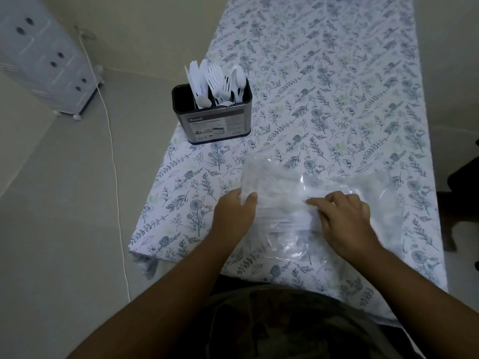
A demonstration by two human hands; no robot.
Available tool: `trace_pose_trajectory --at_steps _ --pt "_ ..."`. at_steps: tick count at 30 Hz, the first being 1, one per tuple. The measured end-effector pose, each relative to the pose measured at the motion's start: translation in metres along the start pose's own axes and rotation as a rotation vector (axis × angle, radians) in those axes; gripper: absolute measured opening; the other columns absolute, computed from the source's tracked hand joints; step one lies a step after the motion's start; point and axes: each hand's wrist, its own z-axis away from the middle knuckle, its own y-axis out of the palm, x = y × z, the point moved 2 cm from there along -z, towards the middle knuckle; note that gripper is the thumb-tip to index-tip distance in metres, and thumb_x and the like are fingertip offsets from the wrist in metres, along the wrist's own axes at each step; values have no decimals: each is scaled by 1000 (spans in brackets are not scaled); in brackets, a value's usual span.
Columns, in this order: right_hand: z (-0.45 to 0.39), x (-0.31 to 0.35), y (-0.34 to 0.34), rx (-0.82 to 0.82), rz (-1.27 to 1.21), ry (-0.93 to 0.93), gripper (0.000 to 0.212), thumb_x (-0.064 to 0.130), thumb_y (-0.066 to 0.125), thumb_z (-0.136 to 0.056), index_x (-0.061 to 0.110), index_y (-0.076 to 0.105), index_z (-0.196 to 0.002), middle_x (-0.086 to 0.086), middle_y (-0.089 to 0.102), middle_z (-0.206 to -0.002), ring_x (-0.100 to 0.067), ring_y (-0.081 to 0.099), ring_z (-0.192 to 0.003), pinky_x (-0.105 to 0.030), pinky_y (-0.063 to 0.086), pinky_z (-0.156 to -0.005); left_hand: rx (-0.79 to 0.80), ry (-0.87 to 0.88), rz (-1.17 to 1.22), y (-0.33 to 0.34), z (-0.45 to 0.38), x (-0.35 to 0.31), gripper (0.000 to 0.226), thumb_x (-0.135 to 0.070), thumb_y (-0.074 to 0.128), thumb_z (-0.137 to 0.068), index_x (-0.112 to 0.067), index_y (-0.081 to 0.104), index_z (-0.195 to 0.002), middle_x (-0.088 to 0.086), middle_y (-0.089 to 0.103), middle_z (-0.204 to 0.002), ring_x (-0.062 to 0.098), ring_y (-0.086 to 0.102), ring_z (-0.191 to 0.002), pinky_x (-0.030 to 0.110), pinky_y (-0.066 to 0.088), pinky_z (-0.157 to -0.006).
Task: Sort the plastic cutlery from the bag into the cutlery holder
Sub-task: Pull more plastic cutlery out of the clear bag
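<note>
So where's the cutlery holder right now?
The cutlery holder stands upright near the table's left edge, beyond the left hand and the clear bag, already holding white cutlery.

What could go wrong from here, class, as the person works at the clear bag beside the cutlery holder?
The cutlery holder stands near the table's left edge; a careless reach might knock it off. The clear bag is glossy and crumpled, so the left hand or right hand could lose its hold and spill pieces.
</note>
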Motion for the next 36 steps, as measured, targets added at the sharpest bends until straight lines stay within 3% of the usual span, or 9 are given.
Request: trace_pose_trajectory --at_steps 5,9,12,16,20,25,28,32,36 --pt "-17 29 -54 -140 -136 -65 29 12 69 -92 26 70 -117 7 69 -89 -23 48 -96 -30 21 -84 19 -85 108 -2 2 5 50 -48 56 -89 -8 65 -118 11 69 -108 27 66 -100 45 53 -91" --pt "-14 51 -65 -153 -85 -197 27 6 74 -89 27 76 -105 6 73 -94 -25 50 -95 -32 21 -80 17 -83 213 2 9 10 28 -31 50 -97 -8 54 -83 -5 44 -72 12 41 -65 31 35 -63" --pt "-15 58 -67 -217 -67 -275 31 2 74 -87 26 78 -106 6 73 -97 -25 51 -92 -33 23 -77 35 -73 243 2 12 13 23 -32 48 -101 -17 62 -90 -7 57 -82 8 52 -75 28 41 -66" --pt "-10 52 -64 -245 -90 -304 35 -2 77 -84 27 79 -104 8 73 -92 -24 52 -88 -35 25 -78 40 -84 223 2 17 14 42 -36 46 -103 -14 56 -138 -2 60 -130 5 57 -107 23 42 -89" --pt "-13 43 -58 -242 -75 -271 34 -2 78 -82 28 80 -99 9 75 -94 -25 55 -92 -36 26 -84 43 -96 255 0 16 16 37 -35 50 -102 -18 58 -133 -6 62 -122 -2 55 -93 21 43 -75" --pt "-11 44 -59 -339 -24 -122 23 13 73 -84 29 80 -98 2 67 -102 -31 50 -103 -32 20 -88 -14 -30 283 -5 20 21 10 -30 64 -95 -22 69 -99 -4 71 -94 12 66 -85 26 52 -74" --pt "-6 65 -55 -171 -96 -68 19 40 66 -85 33 77 -99 8 66 -93 -25 53 -101 -34 23 -85 -5 17 315 -10 23 13 16 -28 61 -97 -18 74 -98 -5 69 -79 9 63 -71 23 48 -64" --pt "-18 85 -32 216 -71 22 70 88 41 -75 34 77 -100 11 74 -101 -17 56 -112 -38 40 -95 179 -44 542 -16 25 -5 42 -35 44 -89 -12 76 -100 3 76 -86 18 66 -80 29 49 -71" --pt "-27 81 -21 357 -195 121 53 78 57 -80 32 77 -98 5 73 -107 -17 62 -112 -46 43 -106 400 108 482 -13 25 -4 63 -37 19 -88 -16 73 -114 3 77 -104 19 68 -104 33 48 -86"
